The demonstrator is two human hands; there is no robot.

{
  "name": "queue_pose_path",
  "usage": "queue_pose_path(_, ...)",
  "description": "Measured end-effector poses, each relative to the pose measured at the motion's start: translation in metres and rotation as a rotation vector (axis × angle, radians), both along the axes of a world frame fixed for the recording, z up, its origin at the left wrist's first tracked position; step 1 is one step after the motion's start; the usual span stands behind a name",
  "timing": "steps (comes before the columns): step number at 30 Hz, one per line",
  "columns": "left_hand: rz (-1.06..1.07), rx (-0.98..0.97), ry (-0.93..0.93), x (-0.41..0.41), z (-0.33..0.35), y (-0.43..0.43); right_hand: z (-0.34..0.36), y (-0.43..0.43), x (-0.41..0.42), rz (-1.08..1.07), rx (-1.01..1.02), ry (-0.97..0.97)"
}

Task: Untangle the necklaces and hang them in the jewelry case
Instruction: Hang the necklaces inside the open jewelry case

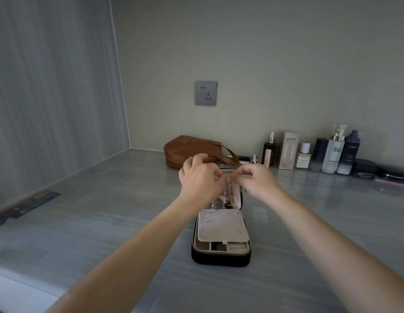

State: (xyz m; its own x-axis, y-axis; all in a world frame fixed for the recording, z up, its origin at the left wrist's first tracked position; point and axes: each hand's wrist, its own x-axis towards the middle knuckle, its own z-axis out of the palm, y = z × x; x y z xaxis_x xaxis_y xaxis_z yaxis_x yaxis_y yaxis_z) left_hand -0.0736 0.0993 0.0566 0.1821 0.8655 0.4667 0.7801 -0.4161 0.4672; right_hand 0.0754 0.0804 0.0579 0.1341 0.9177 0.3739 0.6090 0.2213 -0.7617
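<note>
Head view. Black jewelry case (221,259) sits open on the grey countertop (128,222), lid (236,197) upright. Necklaces (216,203) hang bunched inside the lid. My left hand (197,177) and right hand (256,179) are at the lid's top edge, fingertips curled as if pinching. Chain between them too fine to see, so I cannot tell the grasp.

We have open tabletop (106,222) from seven to ten o'clock of the jewelry case (221,259), and again at four. A brown bag (185,152) stands close behind at eleven to twelve; bottles (332,154) line the wall (286,86) from one to two.
</note>
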Motion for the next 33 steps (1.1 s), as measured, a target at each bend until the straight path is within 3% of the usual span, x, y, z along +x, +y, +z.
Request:
queue_pose_path(6, -0.094, -0.034, -0.095, -0.002, -0.002, 0.007, -0.003, 0.002, -0.002, -0.023, 0.07, 0.009)
queue_pose_path(13, -0.09, 0.15, -0.093, 0.001, -0.008, -0.001, -0.014, -0.004, -0.005, -0.17, 0.441, -0.268)
queue_pose_path(18, 0.0, 0.328, -0.024, 0.004, -0.018, -0.004, -0.019, -0.003, 0.0, -0.123, 0.512, -0.428)
queue_pose_path(23, 0.021, 0.475, -0.011, 0.006, -0.025, -0.002, -0.018, -0.003, 0.0, -0.122, 0.592, -0.398)
queue_pose_path(33, 0.021, 0.555, 0.021, 0.005, -0.026, -0.004, -0.017, -0.002, -0.001, -0.106, 0.608, -0.362)
